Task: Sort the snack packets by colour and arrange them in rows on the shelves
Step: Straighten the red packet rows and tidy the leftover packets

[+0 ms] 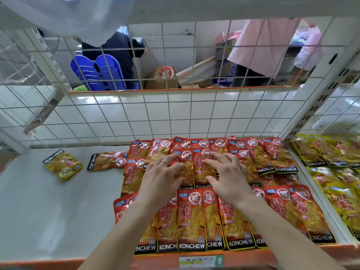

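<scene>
Red snack packets point(191, 217) lie in overlapping rows on the right half of the white shelf point(48, 211). My left hand point(161, 178), a ring on one finger, rests with spread fingers on the middle row of red packets. My right hand point(228, 176) lies beside it on the same row, fingers spread too. One red packet point(107, 160) lies sideways, left of the rows. A lone yellow packet point(62, 164) sits further left on the bare shelf. Yellow packets point(331, 172) fill the neighbouring shelf on the right.
A wire grid point(175, 117) backs the shelf, with slotted uprights point(319, 98) at the sides. The shelf's orange front edge carries a price label point(200, 261). Behind the grid stand a blue plastic chair point(99, 73), cardboard boxes, and two people.
</scene>
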